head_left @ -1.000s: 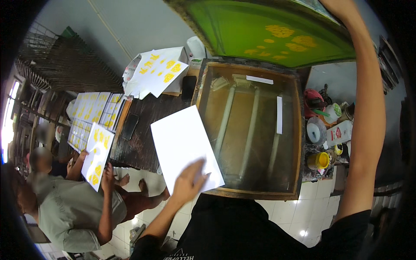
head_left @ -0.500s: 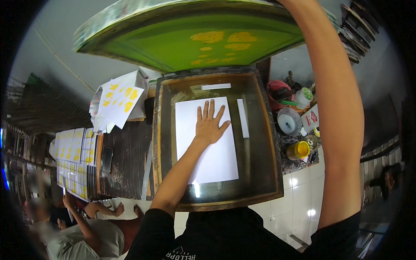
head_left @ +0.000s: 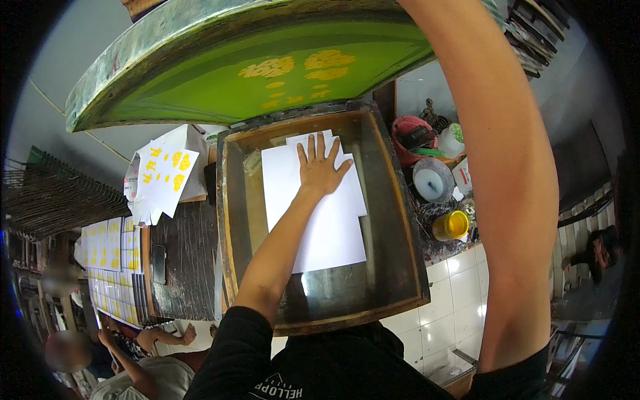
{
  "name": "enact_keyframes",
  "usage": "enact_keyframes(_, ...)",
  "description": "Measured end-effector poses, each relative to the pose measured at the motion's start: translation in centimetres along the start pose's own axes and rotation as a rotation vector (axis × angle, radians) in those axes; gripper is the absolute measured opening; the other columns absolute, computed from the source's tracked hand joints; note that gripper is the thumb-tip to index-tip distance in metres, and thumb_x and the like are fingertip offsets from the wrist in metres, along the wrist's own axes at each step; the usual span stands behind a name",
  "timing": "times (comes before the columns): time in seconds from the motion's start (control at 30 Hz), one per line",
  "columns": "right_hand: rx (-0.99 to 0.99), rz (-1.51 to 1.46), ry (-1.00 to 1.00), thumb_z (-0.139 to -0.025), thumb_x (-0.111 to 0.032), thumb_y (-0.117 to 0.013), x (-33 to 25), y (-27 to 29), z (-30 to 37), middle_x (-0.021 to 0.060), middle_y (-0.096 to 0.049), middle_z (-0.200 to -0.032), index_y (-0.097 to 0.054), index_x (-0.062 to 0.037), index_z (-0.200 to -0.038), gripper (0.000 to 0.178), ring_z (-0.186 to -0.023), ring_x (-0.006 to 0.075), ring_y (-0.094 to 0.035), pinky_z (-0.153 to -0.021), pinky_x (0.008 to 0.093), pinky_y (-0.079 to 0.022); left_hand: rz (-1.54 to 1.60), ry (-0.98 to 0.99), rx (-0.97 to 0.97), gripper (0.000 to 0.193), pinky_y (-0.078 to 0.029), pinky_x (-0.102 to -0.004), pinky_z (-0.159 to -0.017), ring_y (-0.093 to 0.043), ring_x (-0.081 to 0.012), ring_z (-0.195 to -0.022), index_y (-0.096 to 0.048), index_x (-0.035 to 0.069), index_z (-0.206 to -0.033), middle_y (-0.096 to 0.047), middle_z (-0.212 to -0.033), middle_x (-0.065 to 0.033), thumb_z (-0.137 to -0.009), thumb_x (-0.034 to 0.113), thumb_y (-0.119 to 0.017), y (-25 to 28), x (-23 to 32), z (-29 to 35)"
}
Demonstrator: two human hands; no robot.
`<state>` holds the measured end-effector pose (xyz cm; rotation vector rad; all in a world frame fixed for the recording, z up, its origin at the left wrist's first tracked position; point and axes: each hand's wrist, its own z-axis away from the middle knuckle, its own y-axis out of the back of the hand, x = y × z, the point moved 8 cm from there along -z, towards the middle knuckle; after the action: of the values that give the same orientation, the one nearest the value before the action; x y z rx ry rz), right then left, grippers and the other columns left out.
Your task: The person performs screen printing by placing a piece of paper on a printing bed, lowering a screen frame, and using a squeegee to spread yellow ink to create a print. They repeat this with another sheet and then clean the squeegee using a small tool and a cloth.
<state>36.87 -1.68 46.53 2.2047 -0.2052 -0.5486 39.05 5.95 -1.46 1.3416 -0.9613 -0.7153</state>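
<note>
My left hand (head_left: 321, 172) lies flat with spread fingers on the upper part of a white paper sheet (head_left: 340, 230). The sheet rests on a glass-topped table with a worn wooden frame (head_left: 415, 270). Edges of a white strip at the top (head_left: 292, 141) and another at the right (head_left: 358, 193) show beside the sheet. Above, a green printing screen (head_left: 193, 83) is tilted up, bearing yellow-orange floral and dot shapes. My right forearm (head_left: 497, 153) stretches up to the screen's right side; the hand is cut off by the picture's top.
At the right stand an open yellow pot (head_left: 451, 225), a clear tub (head_left: 432, 181) and a red basin (head_left: 407, 133). Yellow-printed sheets (head_left: 162, 170) lie at the left on a dark bench (head_left: 183, 260). More printed sheets (head_left: 110, 247) lie beyond, near a seated person (head_left: 150, 380).
My left hand has slid the paper up and to the right across the glass, against or over the two white strips. The whole view has shifted somewhat; the screen remains raised.
</note>
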Motion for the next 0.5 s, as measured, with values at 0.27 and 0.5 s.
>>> enact_keyframes(0.27,-0.306,-0.162,-0.040,-0.093,-0.012,-0.059,0.0,-1.2,5.7,0.0263,-0.069,-0.103,-0.065,0.0067,-0.108,0.025,-0.095,0.0393,-0.067,-0.085,0.0476,-0.051,1.025,-0.088,0.387,0.064,-0.038,-0.0436,-0.117,-0.055,-0.0331,-0.136,-0.043,0.003,-0.154,-0.062,-0.141,-0.0210,-0.105,0.043,-0.055,14.5,-0.2,10.0)
enact_keyframes(0.5,-0.070,-0.207,0.222,-0.089,-0.003,-0.062,1.9,-7.9,21.8,0.0212,-0.063,-0.108,-0.055,-0.0001,-0.114,0.026,-0.107,0.0421,-0.057,-0.092,0.0513,-0.040,1.700,-0.046,0.235,0.045,-0.058,-0.0502,-0.090,-0.074,-0.0355,-0.085,-0.066,-0.009,-0.101,-0.072,-0.107,-0.0296,-0.108,0.033,-0.051,16.5,-1.2,32.0)
